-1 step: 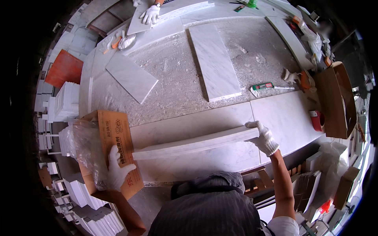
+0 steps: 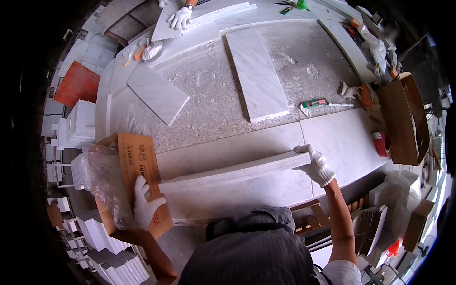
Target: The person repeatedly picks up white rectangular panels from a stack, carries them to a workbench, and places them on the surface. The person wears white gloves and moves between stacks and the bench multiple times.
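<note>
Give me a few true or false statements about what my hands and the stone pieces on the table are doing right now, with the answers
1. Both hands wear white gloves. True: the left hand and the right hand are gloved.
2. The right hand grips the end of a long marble strip. True.
3. The left hand holds a green tool. False: it rests on a brown cardboard box beside clear plastic wrap.
4. The long marble slab stands upright on the table. False: it lies flat.
5. Another person's gloved hand rests on the table's far side. True.
</note>
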Demonstrator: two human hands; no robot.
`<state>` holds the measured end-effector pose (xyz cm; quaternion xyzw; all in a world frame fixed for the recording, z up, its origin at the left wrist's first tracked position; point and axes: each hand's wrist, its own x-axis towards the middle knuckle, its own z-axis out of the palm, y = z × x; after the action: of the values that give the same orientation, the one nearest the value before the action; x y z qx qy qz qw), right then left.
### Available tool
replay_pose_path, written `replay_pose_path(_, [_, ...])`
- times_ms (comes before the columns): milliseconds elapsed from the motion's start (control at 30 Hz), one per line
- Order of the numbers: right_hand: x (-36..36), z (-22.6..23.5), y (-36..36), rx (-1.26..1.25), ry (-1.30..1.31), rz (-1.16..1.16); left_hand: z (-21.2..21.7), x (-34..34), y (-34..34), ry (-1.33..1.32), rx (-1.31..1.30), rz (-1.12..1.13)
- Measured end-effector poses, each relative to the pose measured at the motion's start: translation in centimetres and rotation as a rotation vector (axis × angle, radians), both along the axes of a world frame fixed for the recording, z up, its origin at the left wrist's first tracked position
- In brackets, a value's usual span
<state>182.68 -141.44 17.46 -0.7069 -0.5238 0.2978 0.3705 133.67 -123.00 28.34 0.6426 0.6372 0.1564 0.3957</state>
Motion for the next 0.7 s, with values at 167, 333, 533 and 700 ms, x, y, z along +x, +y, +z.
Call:
replay_pose_path(167, [-0.3,-0.8,0.0,0.027,0.018,0.022,-5.3,2.2,-1.5,-0.259,-0.097,-0.045])
replay_pose_path(333, [-0.3,-3.4,-1.5,0.018,0.183,-0.051,-5.1,3.0,1.0,-0.022,0.048,-0.159])
replay_pose_path(533, [-0.5,-4.0,-1.0,0.033,0.205,-0.018,-6.8,1.2,0.5,-0.004,0.173,-0.149])
replay_pose_path(700, [-1.2,-2.9,-0.7,-0.003,0.179,-0.055,-7.9,1.2,0.3,-0.115,0.162,-0.135])
